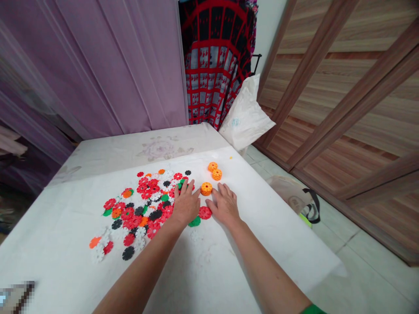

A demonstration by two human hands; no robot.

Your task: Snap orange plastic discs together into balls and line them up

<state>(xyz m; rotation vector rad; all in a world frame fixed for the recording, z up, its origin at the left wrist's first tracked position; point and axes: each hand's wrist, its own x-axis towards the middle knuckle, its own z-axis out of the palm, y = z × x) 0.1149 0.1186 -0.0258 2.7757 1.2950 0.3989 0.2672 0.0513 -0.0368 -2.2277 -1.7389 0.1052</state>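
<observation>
A short stack of yellow-orange snowflake discs (206, 189) stands on the white tablecloth between my hands. My left hand (186, 207) lies palm down at the right edge of a pile of snowflake discs (152, 188) in red, white, black, green and orange. Its fingers are spread, and its thumb points at the stack. My right hand (225, 205) rests on the cloth right of the stack, fingers apart, a fingertip close to it; whether it touches I cannot tell. Near its thumb lie a red disc (205, 213) and a green disc (194, 221).
Two more yellow-orange stacks (214, 171) stand farther back. A white plastic bag (244, 115) is beyond the table's far right corner. Purple curtains (131, 65) hang behind the table (278, 226), and wooden doors (343, 87) line the right side. A bag (291, 194) sits on the floor.
</observation>
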